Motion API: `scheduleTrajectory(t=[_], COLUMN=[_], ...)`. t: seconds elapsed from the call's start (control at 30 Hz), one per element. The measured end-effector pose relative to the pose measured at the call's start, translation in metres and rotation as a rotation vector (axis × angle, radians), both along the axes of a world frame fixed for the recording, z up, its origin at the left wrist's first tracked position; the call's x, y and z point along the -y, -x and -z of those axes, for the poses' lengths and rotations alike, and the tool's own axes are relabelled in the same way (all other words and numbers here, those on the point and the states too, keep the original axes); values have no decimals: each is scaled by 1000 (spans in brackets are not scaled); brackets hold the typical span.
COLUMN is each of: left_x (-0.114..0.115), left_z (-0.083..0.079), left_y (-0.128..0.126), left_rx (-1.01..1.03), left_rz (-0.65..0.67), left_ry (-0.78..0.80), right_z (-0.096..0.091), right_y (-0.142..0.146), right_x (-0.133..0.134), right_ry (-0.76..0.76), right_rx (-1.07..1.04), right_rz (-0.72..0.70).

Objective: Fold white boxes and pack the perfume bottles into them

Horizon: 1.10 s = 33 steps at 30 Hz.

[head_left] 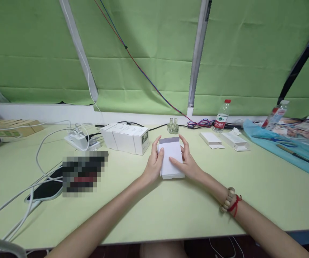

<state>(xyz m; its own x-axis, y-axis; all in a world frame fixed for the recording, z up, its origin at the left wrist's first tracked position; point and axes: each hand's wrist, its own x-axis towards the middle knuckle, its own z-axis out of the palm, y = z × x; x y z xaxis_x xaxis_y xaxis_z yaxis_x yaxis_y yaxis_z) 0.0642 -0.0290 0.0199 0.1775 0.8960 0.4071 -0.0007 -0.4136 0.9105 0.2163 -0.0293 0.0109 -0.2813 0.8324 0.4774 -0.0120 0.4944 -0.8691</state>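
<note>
Squarely mid-table, both hands grip a small white box (174, 154) that rests on the pale green table (154, 211), just in front of the person. Left hand (153, 164) is closed on the box's left edge, fingers curled along the side and thumb up by the far corner; right hand (188, 162) is clamped on the right edge, with fingers laid across the top face and the index finger raised at the far corner. The box lies flat, its far end showing a grey strip, its near end a small tab. A bead bracelet (227, 200) and red string (236, 205) sit on the right wrist. Behind the box, near but apart, stand two small glass bottles (173, 126). To the left rear is a row of boxes (126, 139), standing side by side, and beside it a power strip (80, 141) with white cables (37, 156) trailing towards the near left edge. To the right rear lie two flat cartons (210, 139), a water bottle (221, 116) upright behind them, and a blue sheet (291, 157) at the far right with clutter on it. Green curtain (149, 53) hangs behind the table
</note>
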Motion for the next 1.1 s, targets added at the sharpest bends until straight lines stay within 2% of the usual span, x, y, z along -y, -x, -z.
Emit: scheduleTrajectory(t=[0.23,0.37,0.47,0.53,0.6,0.67,0.73,0.83,0.97,1.1], left_x=[-1,-6,-13,-16,-17,-15,-12,-10,-9,-7], left_z=[7,5,0,-4,-6,-4,0,10,18,18], left_y=[-1,-2,1,3,4,3,1,-2,-4,-6], left_rx=[13,131,243,331,401,440,455,462,470,423], left_rz=[17,-39,-110,-44,54,92,72,27,105,103], left_ry=[63,209,329,466,610,688,711,716,778,833], right_z=[5,2,-1,-3,-4,-5,-4,-1,2,4], right_y=[0,-3,-10,-15,-19,-20,-18,-11,-3,-3], right_x=[-4,-1,1,0,0,0,1,4,6,5], right_ry=[43,63,-89,-234,-366,-477,-546,-559,-618,-749], right_rx=[33,96,247,370,471,542,572,570,581,611], right_rz=[17,0,100,160,165,150,152,166,161,185])
